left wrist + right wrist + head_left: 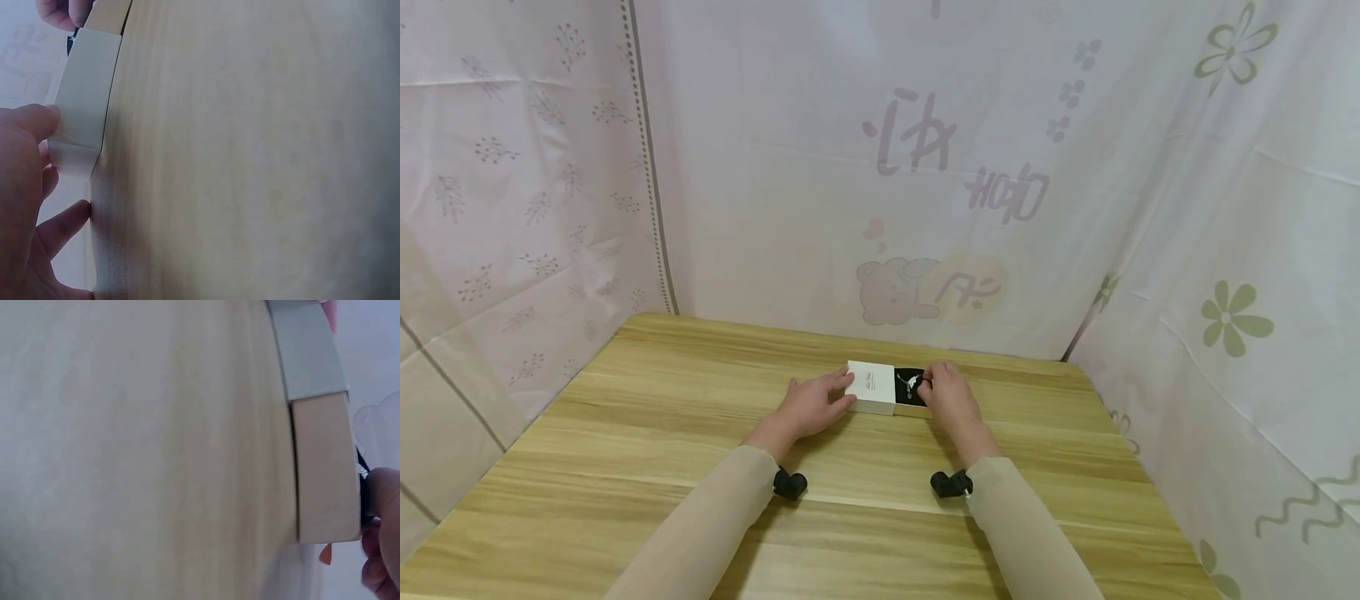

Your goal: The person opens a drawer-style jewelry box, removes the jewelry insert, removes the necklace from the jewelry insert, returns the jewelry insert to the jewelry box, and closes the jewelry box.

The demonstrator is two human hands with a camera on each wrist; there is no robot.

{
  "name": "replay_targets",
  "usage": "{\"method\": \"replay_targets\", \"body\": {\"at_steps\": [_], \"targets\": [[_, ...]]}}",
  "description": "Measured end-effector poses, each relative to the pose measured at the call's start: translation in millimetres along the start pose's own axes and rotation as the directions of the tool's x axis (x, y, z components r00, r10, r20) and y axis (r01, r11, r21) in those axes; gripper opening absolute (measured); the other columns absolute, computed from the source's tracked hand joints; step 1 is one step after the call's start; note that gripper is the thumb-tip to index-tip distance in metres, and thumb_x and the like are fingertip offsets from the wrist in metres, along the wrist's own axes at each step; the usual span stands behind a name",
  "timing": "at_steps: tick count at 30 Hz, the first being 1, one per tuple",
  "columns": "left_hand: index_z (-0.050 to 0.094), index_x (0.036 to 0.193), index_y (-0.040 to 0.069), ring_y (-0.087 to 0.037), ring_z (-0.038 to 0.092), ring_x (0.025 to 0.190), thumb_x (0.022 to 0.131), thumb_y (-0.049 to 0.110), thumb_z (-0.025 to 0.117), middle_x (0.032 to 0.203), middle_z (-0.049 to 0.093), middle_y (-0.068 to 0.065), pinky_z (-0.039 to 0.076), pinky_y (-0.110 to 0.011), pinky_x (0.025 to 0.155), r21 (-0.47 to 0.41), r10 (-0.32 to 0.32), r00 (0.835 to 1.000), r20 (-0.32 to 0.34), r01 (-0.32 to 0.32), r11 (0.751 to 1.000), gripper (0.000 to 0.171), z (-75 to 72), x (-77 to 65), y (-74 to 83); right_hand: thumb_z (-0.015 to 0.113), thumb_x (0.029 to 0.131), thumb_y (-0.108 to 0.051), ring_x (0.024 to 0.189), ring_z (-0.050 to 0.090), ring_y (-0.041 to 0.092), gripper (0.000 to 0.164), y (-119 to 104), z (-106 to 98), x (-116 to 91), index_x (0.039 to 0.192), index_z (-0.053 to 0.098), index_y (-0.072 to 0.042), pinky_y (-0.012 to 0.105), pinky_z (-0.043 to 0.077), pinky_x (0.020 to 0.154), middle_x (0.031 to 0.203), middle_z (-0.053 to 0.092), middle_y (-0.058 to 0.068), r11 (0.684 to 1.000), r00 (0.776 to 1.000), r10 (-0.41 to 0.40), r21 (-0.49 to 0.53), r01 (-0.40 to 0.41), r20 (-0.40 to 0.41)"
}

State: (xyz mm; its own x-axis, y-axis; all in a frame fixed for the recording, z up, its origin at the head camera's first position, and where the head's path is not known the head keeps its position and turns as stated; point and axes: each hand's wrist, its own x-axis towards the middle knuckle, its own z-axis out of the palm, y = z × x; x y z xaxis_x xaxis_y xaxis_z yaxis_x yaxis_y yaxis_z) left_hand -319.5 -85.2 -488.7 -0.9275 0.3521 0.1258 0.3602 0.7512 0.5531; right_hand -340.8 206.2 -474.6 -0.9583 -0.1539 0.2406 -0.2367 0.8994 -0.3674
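A small white slide-out jewellery box [871, 387] lies near the table's far edge, with dark lettering on its sleeve. Its tan tray [328, 469] sticks out to the right. In the tray is a black insert [901, 398] carrying a silver piece of jewellery with a chain [912, 383]. My left hand [811, 406] holds the sleeve by its left end, thumb on the near side. My right hand [951, 402] is at the tray's right end, thumb and curled fingers pinching the black insert, whose edge shows above the tray wall in the right wrist view. Those fingers partly cover the jewellery.
The wood-grain table [857, 533] extends around the box. Behind it and at both sides hang pale printed curtains [775, 183]. A black wrist camera mount [790, 483] sits at my left cuff and another mount [951, 483] at my right.
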Motion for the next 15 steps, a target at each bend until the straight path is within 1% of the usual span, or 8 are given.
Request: {"method": "replay_targets", "body": {"at_steps": [5,8,10,12,15], "targets": [[0.052,0.166,0.021,-0.033,0.047,0.159,0.114,0.046,0.059,0.177,0.040,0.006,0.014,-0.087,0.125,0.008,-0.009,1.000,0.004,0.009,1.000,0.058,1.2,1.0,-0.9,0.064,0.111,-0.019,0.095,0.063,0.026,0.015,-2,-5,2,0.119,0.064,-0.006,0.045,0.057,0.087,0.119,0.068,0.014,0.997,0.998,0.050,0.052,-0.052,0.039],[0.052,0.166,0.021,-0.034,0.048,0.159,0.114,0.045,0.059,0.177,0.041,0.005,0.014,-0.087,0.125,0.012,-0.009,1.000,0.006,0.009,1.000,0.057,1.6,1.7,-1.5,0.064,0.111,-0.020,0.096,0.067,0.026,0.018,-2,-8,3,0.122,0.064,-0.006,0.045,0.058,0.087,0.120,0.073,0.013,0.987,0.994,0.090,0.129,-0.097,0.058],[0.051,0.166,0.022,-0.034,0.047,0.160,0.114,0.046,0.058,0.177,0.040,0.005,0.013,-0.087,0.125,0.013,-0.011,1.000,0.011,0.011,1.000,0.058,1.7,2.1,-1.7,0.065,0.110,-0.020,0.100,0.070,0.029,0.023,-2,-10,4,0.127,0.066,-0.004,0.048,0.060,0.091,0.121,0.074,0.015,0.970,0.991,0.119,0.204,-0.129,0.062],[0.052,0.166,0.021,-0.034,0.047,0.159,0.114,0.046,0.058,0.177,0.041,0.005,0.014,-0.088,0.125,0.012,-0.009,1.000,0.006,0.008,1.000,0.058,2.0,2.4,-2.1,0.066,0.109,-0.020,0.108,0.072,0.034,0.029,-2,-12,6,0.131,0.067,-0.002,0.050,0.060,0.096,0.124,0.075,0.018,0.944,0.987,0.148,0.288,-0.162,0.069],[0.050,0.166,0.023,-0.034,0.046,0.160,0.114,0.047,0.058,0.177,0.039,0.006,0.012,-0.087,0.126,0.012,-0.012,1.000,0.010,0.012,1.000,0.058,2.5,2.6,-2.8,0.069,0.107,-0.020,0.120,0.072,0.039,0.038,0,-14,7,0.138,0.067,0.002,0.053,0.059,0.103,0.131,0.074,0.024,0.904,0.981,0.181,0.381,-0.196,0.076]]}}
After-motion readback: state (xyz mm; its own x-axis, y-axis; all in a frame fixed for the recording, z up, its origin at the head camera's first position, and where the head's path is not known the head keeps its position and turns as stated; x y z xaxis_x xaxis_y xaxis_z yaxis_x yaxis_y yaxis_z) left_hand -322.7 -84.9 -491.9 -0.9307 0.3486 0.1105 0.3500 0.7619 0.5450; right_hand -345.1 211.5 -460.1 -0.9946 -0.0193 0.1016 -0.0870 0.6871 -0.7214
